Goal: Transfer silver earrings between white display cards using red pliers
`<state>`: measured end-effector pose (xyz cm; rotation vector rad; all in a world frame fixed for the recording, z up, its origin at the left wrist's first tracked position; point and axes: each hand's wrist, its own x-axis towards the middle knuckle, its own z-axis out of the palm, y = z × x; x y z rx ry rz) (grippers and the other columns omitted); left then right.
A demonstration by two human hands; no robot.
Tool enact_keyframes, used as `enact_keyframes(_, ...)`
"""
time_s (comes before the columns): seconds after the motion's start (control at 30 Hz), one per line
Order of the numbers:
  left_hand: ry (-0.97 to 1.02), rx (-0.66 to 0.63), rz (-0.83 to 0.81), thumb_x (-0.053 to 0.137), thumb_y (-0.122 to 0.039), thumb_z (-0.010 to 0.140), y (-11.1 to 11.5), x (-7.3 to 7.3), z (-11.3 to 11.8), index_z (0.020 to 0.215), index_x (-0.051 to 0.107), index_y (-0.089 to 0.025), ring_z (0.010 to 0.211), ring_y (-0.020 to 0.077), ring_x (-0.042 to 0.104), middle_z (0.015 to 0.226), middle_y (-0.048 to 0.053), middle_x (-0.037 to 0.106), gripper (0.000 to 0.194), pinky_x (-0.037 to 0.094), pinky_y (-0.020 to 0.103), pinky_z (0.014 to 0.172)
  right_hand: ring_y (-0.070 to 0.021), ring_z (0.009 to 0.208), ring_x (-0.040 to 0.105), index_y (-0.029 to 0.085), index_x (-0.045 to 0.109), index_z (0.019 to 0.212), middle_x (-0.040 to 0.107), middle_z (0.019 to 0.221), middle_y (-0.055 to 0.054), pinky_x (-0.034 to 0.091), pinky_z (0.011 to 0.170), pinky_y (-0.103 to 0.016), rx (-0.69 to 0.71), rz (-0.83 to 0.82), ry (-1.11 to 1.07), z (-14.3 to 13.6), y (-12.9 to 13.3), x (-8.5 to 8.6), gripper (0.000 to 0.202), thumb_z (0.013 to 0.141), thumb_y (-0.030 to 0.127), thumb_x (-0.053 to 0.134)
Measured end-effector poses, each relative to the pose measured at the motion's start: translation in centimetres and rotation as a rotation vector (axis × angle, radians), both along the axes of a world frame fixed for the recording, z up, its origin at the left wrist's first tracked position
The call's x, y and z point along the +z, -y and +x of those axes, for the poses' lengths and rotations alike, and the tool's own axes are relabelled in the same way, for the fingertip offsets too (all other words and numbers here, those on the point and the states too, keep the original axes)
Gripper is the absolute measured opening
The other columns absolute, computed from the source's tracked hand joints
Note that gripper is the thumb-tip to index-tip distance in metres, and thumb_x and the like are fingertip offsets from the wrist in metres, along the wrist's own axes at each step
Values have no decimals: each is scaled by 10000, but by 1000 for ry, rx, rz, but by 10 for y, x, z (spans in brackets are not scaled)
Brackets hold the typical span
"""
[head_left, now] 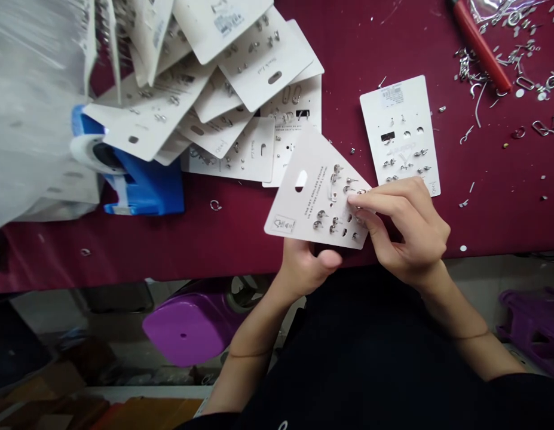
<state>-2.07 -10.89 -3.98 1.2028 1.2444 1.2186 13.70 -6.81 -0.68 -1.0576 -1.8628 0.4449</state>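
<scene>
A white earring card [294, 206] is tilted in front of me, with several silver earring backs showing on it. My left hand [303, 266] holds the card from below; its thumb shows at the lower edge and the other fingers are hidden behind. At the card's right side, my right hand [404, 224] pinches with thumb and forefinger at one of the small metal earring backs [361, 194]. The exact piece between those fingertips is mostly covered. Just beyond the right hand, a second earring card [397, 128] lies on the dark red table.
A heap of earring cards [263, 60] leans over a blue tape dispenser [155, 185] at the left, beside clear plastic wrapping [30, 107]. Red-handled pliers [483, 45] and scattered metal bits [525, 80] lie at the upper right. Below the table [214, 251] stands a purple stool [187, 325].
</scene>
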Motion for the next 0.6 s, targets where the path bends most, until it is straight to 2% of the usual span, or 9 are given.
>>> enact_keyframes(0.07,-87,44,139,657,-438,920,-5,11,9,1198,679,-262,1092,185,730,1086,39,759,330,592,270,993,-187,773,646,211,641,1056,716,874,-44,521,686,-367,2,14,-5,0,0,-2,274,878,5,610)
enact_keyframes(0.1,-136,92,165,655,-326,933,-8,16,14,1204,679,-261,1081,167,734,1077,27,765,280,592,249,984,-185,767,648,205,638,1042,714,860,-43,520,680,-363,-1,21,-4,0,-1,-2,266,877,-1,607)
enact_keyframes(0.17,-219,168,155,669,-216,915,-10,22,21,1194,689,-243,1070,151,738,1071,20,773,281,585,226,992,-183,757,646,197,641,1002,705,830,-41,517,673,-356,-21,31,13,0,-1,-3,242,874,-7,609)
enact_keyframes(0.4,-314,212,161,677,-147,887,-7,18,25,1152,713,-194,1097,147,732,1110,36,779,271,556,188,1023,-168,742,581,191,637,930,666,811,-51,490,657,-342,-41,57,150,-1,-1,-3,196,882,1,632)
enact_keyframes(0.6,-300,214,156,673,-136,890,-9,19,26,1143,713,-181,1035,134,750,1083,36,786,259,583,166,956,-167,738,579,217,618,920,644,805,-37,491,652,-345,-35,94,241,-2,-4,-1,163,922,54,608)
